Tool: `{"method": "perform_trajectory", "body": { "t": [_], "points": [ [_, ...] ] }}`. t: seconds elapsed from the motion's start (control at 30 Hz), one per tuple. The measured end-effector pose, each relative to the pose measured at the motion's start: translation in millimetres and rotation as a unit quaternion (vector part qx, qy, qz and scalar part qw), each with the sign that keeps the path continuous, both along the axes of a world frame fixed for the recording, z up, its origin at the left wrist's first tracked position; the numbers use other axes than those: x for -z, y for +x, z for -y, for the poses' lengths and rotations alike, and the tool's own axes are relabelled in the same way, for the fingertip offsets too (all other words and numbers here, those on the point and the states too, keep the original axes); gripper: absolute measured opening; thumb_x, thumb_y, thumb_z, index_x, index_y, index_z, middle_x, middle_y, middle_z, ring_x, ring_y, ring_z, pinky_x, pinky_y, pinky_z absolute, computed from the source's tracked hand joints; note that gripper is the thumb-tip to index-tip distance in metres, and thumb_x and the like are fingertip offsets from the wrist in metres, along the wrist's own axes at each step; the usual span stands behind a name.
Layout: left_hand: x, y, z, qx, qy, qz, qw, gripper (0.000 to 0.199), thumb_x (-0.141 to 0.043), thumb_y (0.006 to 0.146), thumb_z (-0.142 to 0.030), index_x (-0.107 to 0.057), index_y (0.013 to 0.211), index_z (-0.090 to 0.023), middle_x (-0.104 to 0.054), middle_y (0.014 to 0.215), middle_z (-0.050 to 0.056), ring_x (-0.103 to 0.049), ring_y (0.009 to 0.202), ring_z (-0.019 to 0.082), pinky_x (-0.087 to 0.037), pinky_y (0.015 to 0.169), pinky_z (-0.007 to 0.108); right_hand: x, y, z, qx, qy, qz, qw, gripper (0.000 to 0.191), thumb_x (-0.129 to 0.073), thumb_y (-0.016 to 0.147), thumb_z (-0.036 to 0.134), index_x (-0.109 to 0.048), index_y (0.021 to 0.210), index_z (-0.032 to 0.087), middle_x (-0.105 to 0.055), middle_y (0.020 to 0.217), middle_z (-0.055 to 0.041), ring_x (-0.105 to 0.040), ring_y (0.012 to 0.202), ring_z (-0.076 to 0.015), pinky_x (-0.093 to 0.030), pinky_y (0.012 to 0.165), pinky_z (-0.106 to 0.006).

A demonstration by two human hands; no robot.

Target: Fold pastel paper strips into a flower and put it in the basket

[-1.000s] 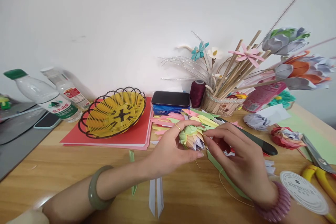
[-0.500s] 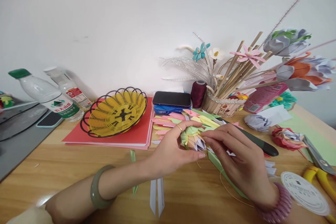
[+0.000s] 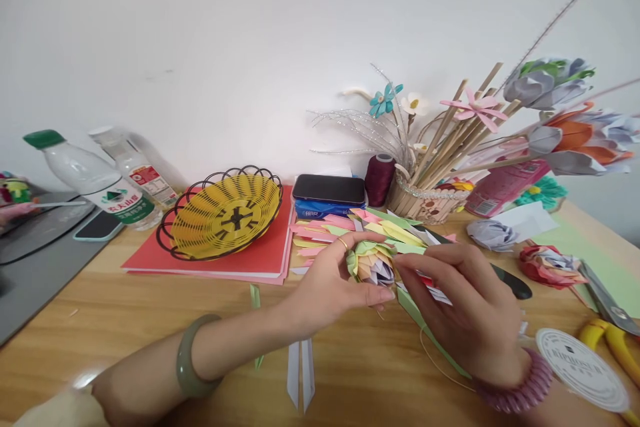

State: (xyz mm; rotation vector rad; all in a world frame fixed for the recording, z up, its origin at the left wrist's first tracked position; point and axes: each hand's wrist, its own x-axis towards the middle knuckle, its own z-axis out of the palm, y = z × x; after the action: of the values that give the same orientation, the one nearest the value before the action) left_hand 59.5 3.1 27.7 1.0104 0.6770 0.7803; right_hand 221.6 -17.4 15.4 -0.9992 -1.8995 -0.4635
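Observation:
A small folded paper flower (image 3: 374, 263), green outside with yellow, peach and pale purple petals inside, is held between the thumb and fingers of my left hand (image 3: 335, 280). Just right of it, the thumb and forefinger of my right hand (image 3: 457, 300) are pinched together near the petals' edge; anything between them is too small to make out. A thin cord (image 3: 440, 370) curves over the table below my right hand. Folded strips in pink, yellow and green (image 3: 400, 230) lie behind the flower.
A yellow basket (image 3: 235, 213) rests on red paper (image 3: 200, 261). Bottles stand at the left, a phone (image 3: 329, 189) on a blue pack behind. Sticks and paper flowers fill a holder (image 3: 425, 203). Scissors (image 3: 607, 297) and a round white label (image 3: 581, 368) are at the right.
My right hand has moved slightly right, away from the flower, whose inner petals now show more. At the far left, another person's hand holding a white stick-like object has come into view.

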Motion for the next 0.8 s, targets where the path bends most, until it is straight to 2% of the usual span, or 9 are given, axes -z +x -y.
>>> {"method": "perform_trajectory", "body": {
  "t": [0.1, 0.2, 0.33, 0.5, 0.57, 0.7, 0.8],
  "points": [
    [0.6, -0.2, 0.5, 0.001, -0.001, 0.005, 1.0, 0.059, -0.074, 0.055, -0.016, -0.046, 0.107, -0.019, -0.054, 0.072, -0.004, -0.049, 0.06, 0.005, -0.046, 0.06, 0.022, 2.8, 3.1, -0.4, 0.0, 0.02, 0.036, 0.999, 0.023, -0.064, 0.071, 0.009, -0.059, 0.092, 0.019, -0.054, 0.072, -0.0015, -0.051, 0.058, -0.0102, -0.042, 0.052, -0.023],
    [2.0, -0.7, 0.4, 0.002, 0.017, 0.008, 1.0, 0.058, -0.073, 0.057, -0.014, -0.046, 0.108, -0.019, -0.053, 0.076, -0.004, -0.049, 0.063, 0.005, -0.045, 0.063, 0.021, 0.7, 2.3, -0.8, -0.015, 0.005, 0.02, 1.0, 0.023, -0.064, 0.071, 0.008, -0.06, 0.091, 0.017, -0.056, 0.072, -0.0017, -0.052, 0.059, -0.0104, -0.043, 0.053, -0.023],
    [3.8, -1.2, -0.1, -0.006, 0.059, -0.001, 0.998, 0.053, -0.071, 0.059, -0.013, -0.047, 0.106, -0.019, -0.053, 0.081, -0.002, -0.049, 0.069, 0.006, -0.043, 0.064, 0.019, -7.7, -3.0, -1.3, -0.057, -0.112, -0.065, 0.99, 0.015, -0.059, 0.075, 0.009, -0.059, 0.086, 0.018, -0.055, 0.072, -0.0017, -0.053, 0.063, -0.0116, -0.044, 0.056, -0.024],
    [5.5, -1.0, 1.2, -0.016, 0.096, -0.021, 0.995, 0.052, -0.069, 0.062, -0.013, -0.046, 0.108, -0.02, -0.053, 0.084, -0.001, -0.049, 0.073, 0.008, -0.042, 0.067, 0.02, -10.6, -6.3, -0.1, -0.031, -0.242, -0.138, 0.96, 0.002, -0.056, 0.079, 0.019, -0.057, 0.079, 0.02, -0.05, 0.062, 0.0023, -0.044, 0.048, -0.0088, -0.037, 0.041, -0.021],
    [6.0, -0.7, 2.4, -0.016, 0.102, -0.023, 0.994, 0.053, -0.069, 0.062, -0.013, -0.045, 0.109, -0.02, -0.054, 0.087, 0.0, -0.05, 0.075, 0.008, -0.042, 0.069, 0.021, -8.6, -6.9, 1.3, -0.022, -0.232, -0.142, 0.962, 0.002, -0.056, 0.079, 0.02, -0.056, 0.08, 0.02, -0.05, 0.06, 0.0029, -0.042, 0.047, -0.0084, -0.036, 0.041, -0.021],
    [6.0, -0.4, 4.4, -0.016, 0.11, -0.029, 0.993, 0.054, -0.069, 0.063, -0.014, -0.045, 0.11, -0.021, -0.055, 0.09, 0.002, -0.052, 0.078, 0.01, -0.043, 0.072, 0.022, -4.9, -7.6, 4.1, 0.009, -0.124, -0.086, 0.989, 0.01, -0.059, 0.076, 0.014, -0.054, 0.083, 0.02, -0.054, 0.066, 0.0005, -0.045, 0.05, -0.0084, -0.037, 0.044, -0.022],
    [3.9, -0.4, 5.4, -0.014, 0.109, -0.037, 0.993, 0.055, -0.069, 0.063, -0.016, -0.044, 0.111, -0.021, -0.055, 0.093, 0.002, -0.052, 0.08, 0.01, -0.043, 0.073, 0.023, -4.0, -6.5, 5.1, 0.039, -0.051, -0.039, 0.997, 0.016, -0.061, 0.073, 0.011, -0.053, 0.083, 0.02, -0.056, 0.07, -0.0015, -0.05, 0.054, -0.0098, -0.039, 0.047, -0.023]
  ]
}}
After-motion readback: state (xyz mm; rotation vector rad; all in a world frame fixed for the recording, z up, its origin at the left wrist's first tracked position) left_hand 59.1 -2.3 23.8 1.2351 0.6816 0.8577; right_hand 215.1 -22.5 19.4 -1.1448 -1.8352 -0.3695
